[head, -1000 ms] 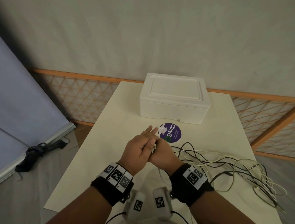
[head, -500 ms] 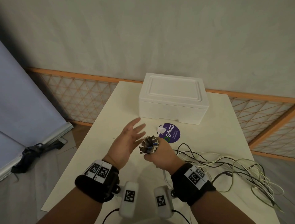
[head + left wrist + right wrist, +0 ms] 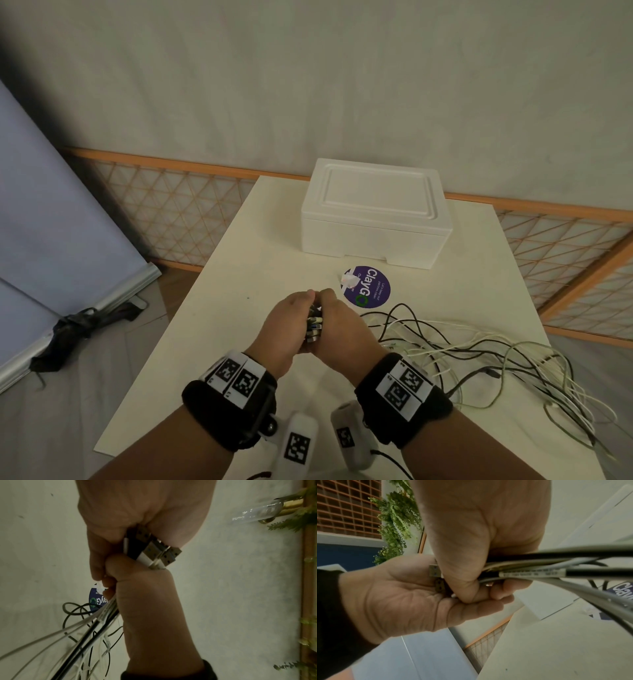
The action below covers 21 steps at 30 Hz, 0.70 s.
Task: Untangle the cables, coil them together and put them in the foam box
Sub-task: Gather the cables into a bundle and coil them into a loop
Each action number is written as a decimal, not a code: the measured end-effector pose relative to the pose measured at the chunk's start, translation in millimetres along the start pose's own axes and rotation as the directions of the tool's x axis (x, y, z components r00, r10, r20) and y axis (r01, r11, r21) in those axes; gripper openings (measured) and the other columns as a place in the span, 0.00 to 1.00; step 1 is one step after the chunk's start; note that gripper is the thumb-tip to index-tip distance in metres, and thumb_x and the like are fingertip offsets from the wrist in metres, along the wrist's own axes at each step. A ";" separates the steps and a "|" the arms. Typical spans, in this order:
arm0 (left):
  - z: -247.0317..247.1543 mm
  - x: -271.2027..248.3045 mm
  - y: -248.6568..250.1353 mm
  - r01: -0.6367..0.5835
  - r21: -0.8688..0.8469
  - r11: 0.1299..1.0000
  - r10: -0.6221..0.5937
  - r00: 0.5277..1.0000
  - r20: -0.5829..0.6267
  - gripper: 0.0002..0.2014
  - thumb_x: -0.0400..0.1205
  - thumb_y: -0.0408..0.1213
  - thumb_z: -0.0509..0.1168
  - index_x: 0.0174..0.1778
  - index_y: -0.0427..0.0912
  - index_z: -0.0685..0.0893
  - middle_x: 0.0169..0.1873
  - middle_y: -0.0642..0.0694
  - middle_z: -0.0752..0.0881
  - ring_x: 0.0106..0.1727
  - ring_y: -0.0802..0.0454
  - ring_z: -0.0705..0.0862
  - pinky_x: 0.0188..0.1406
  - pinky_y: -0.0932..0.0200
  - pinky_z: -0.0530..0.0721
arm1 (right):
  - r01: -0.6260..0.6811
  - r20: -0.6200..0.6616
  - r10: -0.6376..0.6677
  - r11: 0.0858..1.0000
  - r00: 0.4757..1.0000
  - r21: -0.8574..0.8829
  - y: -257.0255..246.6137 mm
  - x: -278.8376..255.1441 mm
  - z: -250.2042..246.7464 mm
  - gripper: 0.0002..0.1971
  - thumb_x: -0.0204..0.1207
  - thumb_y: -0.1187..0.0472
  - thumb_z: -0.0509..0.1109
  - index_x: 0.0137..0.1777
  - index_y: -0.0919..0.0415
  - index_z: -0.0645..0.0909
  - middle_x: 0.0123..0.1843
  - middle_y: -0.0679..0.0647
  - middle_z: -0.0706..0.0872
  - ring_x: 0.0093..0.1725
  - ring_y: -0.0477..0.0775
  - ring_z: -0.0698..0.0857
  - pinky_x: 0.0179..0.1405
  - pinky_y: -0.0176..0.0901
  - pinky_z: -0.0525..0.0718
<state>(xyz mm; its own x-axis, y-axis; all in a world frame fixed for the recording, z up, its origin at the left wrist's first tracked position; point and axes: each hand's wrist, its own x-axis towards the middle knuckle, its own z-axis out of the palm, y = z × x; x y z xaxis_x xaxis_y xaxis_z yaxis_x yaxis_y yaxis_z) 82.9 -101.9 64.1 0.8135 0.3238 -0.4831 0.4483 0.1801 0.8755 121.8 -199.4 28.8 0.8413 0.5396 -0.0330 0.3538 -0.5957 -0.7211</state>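
Note:
My right hand (image 3: 337, 325) grips a bundle of black and white cables (image 3: 479, 356) just behind their USB plugs (image 3: 314, 323), above the table's near middle. My left hand (image 3: 291, 320) lies with its palm against the plug ends, fingers reaching along my right fist. In the left wrist view the metal plugs (image 3: 154, 551) stick out between my left palm (image 3: 145, 513) and my right hand (image 3: 145, 601). The right wrist view shows my right hand (image 3: 479, 534) clamped on the cables (image 3: 556, 566), with my left hand (image 3: 402, 595) cupped against them. The white foam box (image 3: 376, 219) stands shut at the table's far end.
The loose cable lengths trail in a tangle over the right side of the cream table (image 3: 239, 291), close to its right edge. A round purple sticker (image 3: 371, 287) lies between my hands and the box. A lattice panel (image 3: 178, 219) runs behind the table.
My left hand lay over the plugs, swung away to the left with spread fingers, and is now back against the plug ends. The right hand has kept its grip.

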 end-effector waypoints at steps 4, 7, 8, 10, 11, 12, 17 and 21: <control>-1.2 -1.8 -1.8 -0.198 0.156 0.968 0.211 0.975 -0.068 0.12 0.85 0.43 0.56 0.47 0.47 0.85 0.46 0.45 0.88 0.49 0.46 0.87 0.53 0.41 0.87 | 0.036 -0.095 -0.035 0.999 0.995 0.003 2.8 0.5 4.7 0.26 0.67 0.57 0.76 0.58 0.61 0.66 0.50 0.54 0.81 0.42 0.53 0.85 0.31 0.38 0.76; -0.3 -4.2 -1.1 -0.297 0.295 0.908 0.333 0.940 -0.077 0.10 0.85 0.40 0.57 0.44 0.42 0.82 0.41 0.45 0.86 0.46 0.45 0.86 0.51 0.43 0.85 | 0.041 -0.118 -0.037 0.999 0.992 0.031 3.6 0.0 3.2 0.24 0.66 0.59 0.76 0.55 0.61 0.66 0.50 0.55 0.78 0.40 0.52 0.81 0.32 0.41 0.76; 0.2 -4.7 -1.5 -0.317 0.320 0.893 0.359 0.930 -0.080 0.09 0.85 0.39 0.57 0.44 0.41 0.81 0.40 0.45 0.85 0.45 0.46 0.85 0.49 0.45 0.84 | 0.041 -0.115 -0.037 0.999 0.993 0.030 3.8 -0.2 2.5 0.25 0.65 0.59 0.77 0.56 0.62 0.67 0.51 0.55 0.77 0.40 0.52 0.81 0.34 0.42 0.77; 1.9 -6.1 -1.0 -0.342 0.332 0.879 0.392 0.915 -0.094 0.07 0.86 0.38 0.57 0.46 0.40 0.77 0.40 0.45 0.84 0.43 0.48 0.84 0.46 0.49 0.82 | 0.050 -0.118 -0.048 0.999 0.992 0.016 3.9 -0.3 1.8 0.26 0.65 0.60 0.77 0.58 0.63 0.69 0.53 0.56 0.77 0.42 0.52 0.80 0.36 0.43 0.78; 2.5 -6.1 -0.8 -0.351 0.336 0.874 0.404 0.910 -0.099 0.07 0.86 0.38 0.56 0.47 0.40 0.76 0.39 0.45 0.84 0.42 0.49 0.83 0.45 0.50 0.82 | 0.054 -0.114 -0.051 0.998 0.992 0.016 4.3 -0.2 1.9 0.26 0.65 0.60 0.77 0.59 0.63 0.69 0.52 0.56 0.78 0.42 0.52 0.80 0.36 0.42 0.79; 2.5 -5.2 -0.9 -0.357 0.342 0.869 0.409 0.908 -0.093 0.08 0.87 0.38 0.56 0.47 0.39 0.75 0.38 0.45 0.83 0.41 0.50 0.83 0.44 0.50 0.82 | 0.050 -0.099 -0.048 0.999 0.994 0.021 4.6 -0.2 1.9 0.25 0.66 0.60 0.76 0.59 0.62 0.69 0.51 0.55 0.80 0.42 0.53 0.81 0.36 0.43 0.79; -0.4 -6.3 -4.0 -0.382 0.317 0.868 0.388 0.920 0.046 0.20 0.88 0.52 0.49 0.46 0.40 0.76 0.45 0.39 0.83 0.50 0.44 0.83 0.56 0.46 0.81 | 0.092 -0.017 -0.091 0.994 0.996 0.066 3.6 -4.7 -3.5 0.15 0.71 0.60 0.72 0.56 0.60 0.77 0.42 0.54 0.87 0.40 0.54 0.85 0.40 0.48 0.83; -11.8 1.2 3.3 -0.259 0.124 0.958 0.254 0.966 0.054 0.24 0.87 0.56 0.47 0.50 0.47 0.85 0.53 0.51 0.87 0.59 0.52 0.82 0.67 0.47 0.75 | 0.050 0.044 -0.061 0.975 0.997 0.214 -1.7 -8.2 -13.1 0.08 0.71 0.60 0.77 0.45 0.52 0.80 0.40 0.50 0.87 0.41 0.48 0.85 0.44 0.35 0.80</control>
<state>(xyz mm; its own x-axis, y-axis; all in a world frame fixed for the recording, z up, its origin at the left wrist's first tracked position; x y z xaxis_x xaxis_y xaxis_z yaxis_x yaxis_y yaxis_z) 81.0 -89.9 66.3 0.9194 0.3083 -0.2442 0.2647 -0.0260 0.9640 119.6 -210.6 39.3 0.7997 0.6001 -0.0193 0.2995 -0.4265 -0.8534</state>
